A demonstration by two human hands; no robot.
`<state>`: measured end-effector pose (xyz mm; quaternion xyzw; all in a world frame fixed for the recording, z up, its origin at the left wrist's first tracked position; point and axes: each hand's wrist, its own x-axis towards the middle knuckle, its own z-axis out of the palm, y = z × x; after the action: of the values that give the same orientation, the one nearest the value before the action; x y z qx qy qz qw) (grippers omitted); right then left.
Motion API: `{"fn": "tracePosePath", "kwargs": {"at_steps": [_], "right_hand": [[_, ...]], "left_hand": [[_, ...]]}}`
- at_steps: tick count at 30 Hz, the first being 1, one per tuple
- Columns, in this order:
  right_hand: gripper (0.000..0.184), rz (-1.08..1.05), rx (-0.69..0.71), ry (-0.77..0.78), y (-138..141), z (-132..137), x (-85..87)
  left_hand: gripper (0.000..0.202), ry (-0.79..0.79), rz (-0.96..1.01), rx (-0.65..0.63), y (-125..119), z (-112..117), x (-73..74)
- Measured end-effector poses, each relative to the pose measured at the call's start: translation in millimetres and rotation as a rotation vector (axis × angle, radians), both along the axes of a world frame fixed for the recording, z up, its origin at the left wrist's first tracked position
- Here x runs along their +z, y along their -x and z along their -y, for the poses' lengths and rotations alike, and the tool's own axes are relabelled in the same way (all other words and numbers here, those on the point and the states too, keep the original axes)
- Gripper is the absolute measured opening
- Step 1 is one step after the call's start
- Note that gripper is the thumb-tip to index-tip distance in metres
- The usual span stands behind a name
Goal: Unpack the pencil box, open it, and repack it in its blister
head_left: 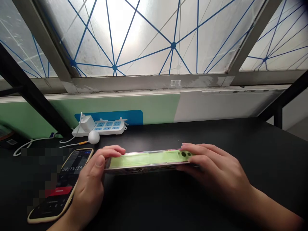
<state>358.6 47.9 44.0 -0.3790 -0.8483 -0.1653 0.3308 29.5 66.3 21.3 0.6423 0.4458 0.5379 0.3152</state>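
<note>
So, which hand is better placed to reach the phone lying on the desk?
Probably the left hand: it sits beside the phone, while the right hand grips the far end of the green phone case.

My head camera looks forward and down across the black desk [252,154], close above my hands [90,183] [211,166], facing the taped window [149,38].

body — left hand [90,184] | right hand [215,170] — both bare | right forearm [269,205] bare | short nails [100,160]
</note>
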Motion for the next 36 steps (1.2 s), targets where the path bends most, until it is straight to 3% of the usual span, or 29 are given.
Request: {"fn": "tracePosePath", "kwargs": {"at_steps": [3,6,10,12,17,21,28,32,36], "right_hand": [[0.014,0.148,0.049,-0.028,7.7,7.9,1.2],[0.02,0.283,0.057,-0.039,17.4,8.4,-7.7],[0.019,0.364,0.073,0.018,29.1,1.6,-26.5],[0.017,0.354,0.091,0.043,32.0,-1.2,-31.6],[0.01,0.174,0.154,0.241,26.1,-3.3,-26.4],[0.037,0.009,0.121,0.404,12.6,-8.3,-19.8],[0.071,-0.062,-0.085,0.722,-11.1,-31.4,-20.6],[0.073,-0.156,-0.124,0.859,-23.4,-42.1,-18.6],[0.059,-0.192,-0.061,0.938,-26.4,-46.8,-12.0]], "left_hand": [[0.025,-0.266,-0.215,0.023,7.4,-1.6,13.0],[0.028,-0.446,-0.491,-0.079,12.0,-4.9,17.9],[0.054,-0.345,-0.916,-0.187,12.2,-13.4,3.3],[0.068,-0.258,-1.036,-0.21,11.3,-17.6,-7.1],[0.069,-0.123,-1.022,-0.233,9.1,-19.9,-14.8],[0.068,-0.088,-0.993,-0.255,6.7,-18.1,-9.9],[0.07,-0.124,-0.981,-0.253,8.5,-20.7,-12.9],[0.073,-0.221,-0.994,-0.242,7.8,-19.2,-12.3],[0.079,-0.334,-1.004,-0.197,2.7,-14.7,-10.9]]}}
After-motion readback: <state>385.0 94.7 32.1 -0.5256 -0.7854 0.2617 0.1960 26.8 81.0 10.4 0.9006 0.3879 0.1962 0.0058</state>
